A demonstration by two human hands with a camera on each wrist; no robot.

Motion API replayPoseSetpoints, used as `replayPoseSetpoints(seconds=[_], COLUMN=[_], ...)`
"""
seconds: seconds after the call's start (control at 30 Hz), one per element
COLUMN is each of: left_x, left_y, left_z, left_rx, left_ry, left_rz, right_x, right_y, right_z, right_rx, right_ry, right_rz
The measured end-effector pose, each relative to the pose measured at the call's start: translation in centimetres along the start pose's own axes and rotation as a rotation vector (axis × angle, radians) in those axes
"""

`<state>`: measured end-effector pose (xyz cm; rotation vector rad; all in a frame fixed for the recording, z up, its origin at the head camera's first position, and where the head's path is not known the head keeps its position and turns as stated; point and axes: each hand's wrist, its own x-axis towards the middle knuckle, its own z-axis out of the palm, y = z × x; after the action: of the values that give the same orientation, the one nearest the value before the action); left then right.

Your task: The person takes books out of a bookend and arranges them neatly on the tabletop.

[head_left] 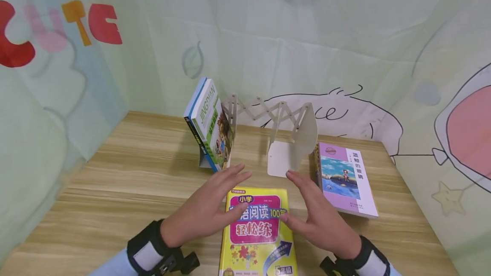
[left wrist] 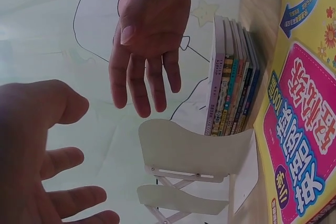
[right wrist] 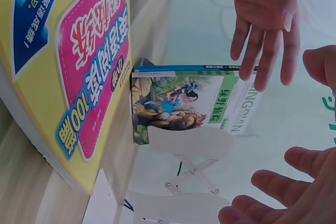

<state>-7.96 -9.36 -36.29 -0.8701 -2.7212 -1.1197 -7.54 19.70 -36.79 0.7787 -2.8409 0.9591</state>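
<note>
A yellow workbook with a pink title panel lies flat on the table at the front. My left hand hovers over its left side, fingers extended and holding nothing. Opposite it, my right hand is held over the right side, also bare, palm facing the left one. In the left wrist view the right hand shows straight, parted fingers. Behind them stands a white folding bookend rack. A green-and-white book and a blue-spined book lean in its left section.
To the right lies a stack of books with a purple cover on top; several spines show from the left wrist. A printed cloth backdrop rises behind the wooden table.
</note>
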Motion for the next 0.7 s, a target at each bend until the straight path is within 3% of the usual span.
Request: replayPoseSetpoints(seconds=[0.2,0.5,0.6,0.7], left_x=[0.8,4.6,6.3,7.4], left_y=[-0.1,-1.5,-2.2,-2.9], left_z=[-1.3,-7.0,-8.7,-9.7], left_rx=[0.082,0.32,0.442,0.551], left_ry=[0.047,0.241,0.285,0.289], left_rz=[0.044,0.164,0.162,0.106], right_x=[-0.2,-0.6,-0.6,-0.7], right_y=[0.0,0.3,0.4,0.5], right_z=[0.2,0.6,0.6,0.6], right_rx=[0.031,0.039,0.04,0.045], right_ry=[-0.022,-0.013,-0.016,-0.019], right_rz=[0.048,0.019,0.028,0.031])
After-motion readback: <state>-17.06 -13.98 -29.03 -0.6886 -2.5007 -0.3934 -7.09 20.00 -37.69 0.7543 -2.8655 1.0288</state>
